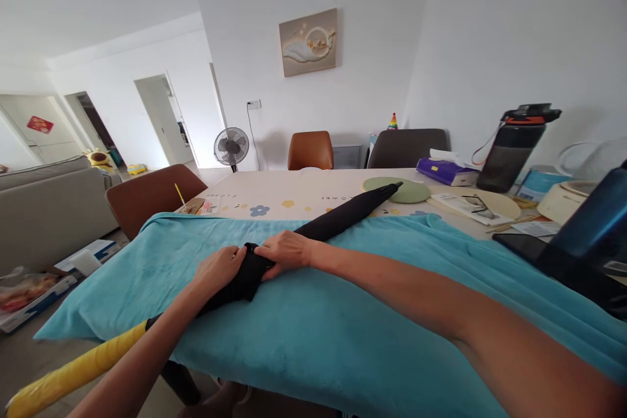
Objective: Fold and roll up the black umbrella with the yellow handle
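A long black umbrella (343,214), folded up, lies slantwise across a turquoise blanket (333,333) on the table. Its tip points to the far right, over a green round mat (416,191). The yellow-wrapped handle (83,362) sticks out past the near left edge. My left hand (221,269) is closed around the umbrella's lower part, near its strap. Just to the right, my right hand (287,251) grips the black cloth, its fingers close to those of the left. What lies under the fingers is partly hidden.
A dark water bottle (512,150), a purple tissue pack (445,171) and eyeglasses (480,207) are at the right. A dark blue device (595,228) stands at the near right. Chairs (310,151) line the far side; a fan (232,147) stands behind.
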The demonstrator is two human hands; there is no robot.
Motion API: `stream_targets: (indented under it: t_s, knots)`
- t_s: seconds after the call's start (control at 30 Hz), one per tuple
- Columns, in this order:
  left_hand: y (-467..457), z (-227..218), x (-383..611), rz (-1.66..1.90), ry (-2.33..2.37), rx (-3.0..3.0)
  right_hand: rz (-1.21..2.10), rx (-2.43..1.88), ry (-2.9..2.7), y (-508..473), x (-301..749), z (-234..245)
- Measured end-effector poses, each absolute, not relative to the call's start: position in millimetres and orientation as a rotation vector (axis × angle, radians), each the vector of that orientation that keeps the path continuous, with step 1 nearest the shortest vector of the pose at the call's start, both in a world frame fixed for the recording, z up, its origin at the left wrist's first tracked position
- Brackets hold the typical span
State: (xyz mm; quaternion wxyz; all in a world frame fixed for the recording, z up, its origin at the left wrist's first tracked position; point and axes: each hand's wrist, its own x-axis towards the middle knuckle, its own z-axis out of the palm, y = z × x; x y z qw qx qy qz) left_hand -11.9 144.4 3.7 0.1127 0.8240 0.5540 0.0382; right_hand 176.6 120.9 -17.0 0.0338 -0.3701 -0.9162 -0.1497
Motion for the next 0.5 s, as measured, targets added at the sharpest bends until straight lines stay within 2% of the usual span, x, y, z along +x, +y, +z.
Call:
stream_targets:
  t_s: [0.2,0.37,0.5]
  knots:
    - [111,-5,-81,0.574,1.576,2.674,-0.115,-1.223,-2.769,125,175,-10]
    - [86,-45,-149,0.542,1.353,3.106,-0.001,-1.279,-2.753,131,176,-12]
    - [96,-53,-164,0.529,1.387,3.154,0.037,-1.271,-2.747,131,177,-12]
